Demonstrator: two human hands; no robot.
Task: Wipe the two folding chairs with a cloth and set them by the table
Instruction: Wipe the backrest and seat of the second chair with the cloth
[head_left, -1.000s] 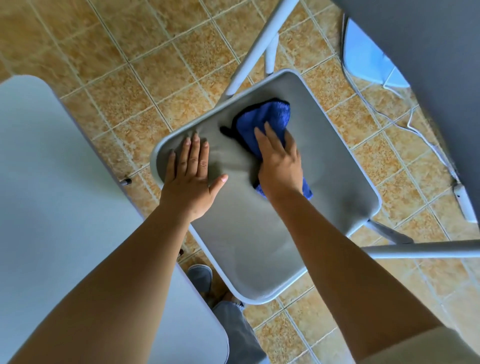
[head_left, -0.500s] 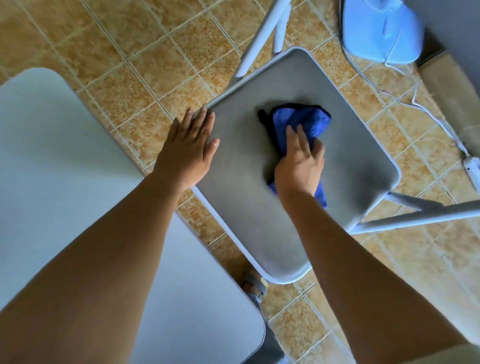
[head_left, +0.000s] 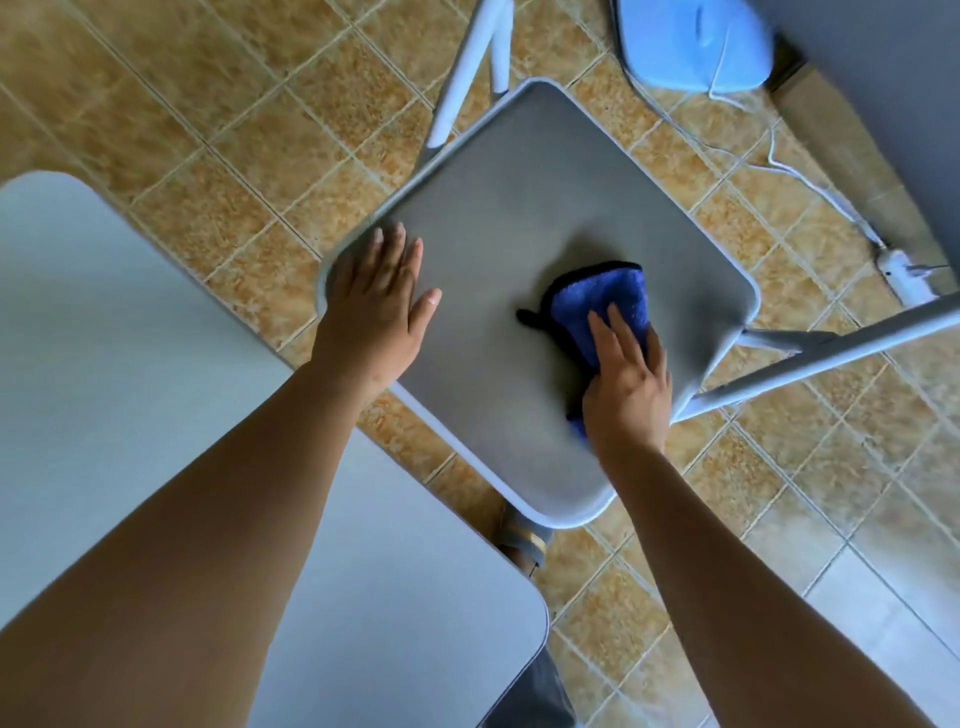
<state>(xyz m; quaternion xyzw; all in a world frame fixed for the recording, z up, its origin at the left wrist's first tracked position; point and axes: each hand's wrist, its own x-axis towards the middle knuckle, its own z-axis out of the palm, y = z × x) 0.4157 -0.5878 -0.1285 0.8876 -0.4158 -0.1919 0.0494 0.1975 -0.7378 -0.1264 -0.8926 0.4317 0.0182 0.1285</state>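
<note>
While you are leaning over the folding chair (head_left: 519, 218), your right hand (head_left: 626, 387) is pressing the blue cloth (head_left: 602, 299) flat against the grey seat, toward the seat's right side, near the edge where the chair's pale metal frame (head_left: 831, 348) is meeting it. Your fingers (head_left: 618, 332) are lying extended over the cloth, so the hand is bearing down on it with an open palm rather than gripping it in a fist; part of the cloth, with its black trim, is showing ahead of your fingertips, and a little is peeking out below your wrist.

Your left hand (head_left: 374, 312) is resting open and flat on the seat's left corner, fingers spread, thumb pointing toward the cloth, holding nothing. The two hands are sitting well apart on the seat.

A second grey surface with rounded corners (head_left: 104, 364) is lying under your left forearm, just beside the chair's left edge. A chair leg (head_left: 467, 67) is angling away over the tan tiled floor (head_left: 208, 130). At the far right, a light blue object (head_left: 691, 41) is lying on the tiles with a white cable (head_left: 810, 182) trailing from it toward a white plug (head_left: 904, 275).
</note>
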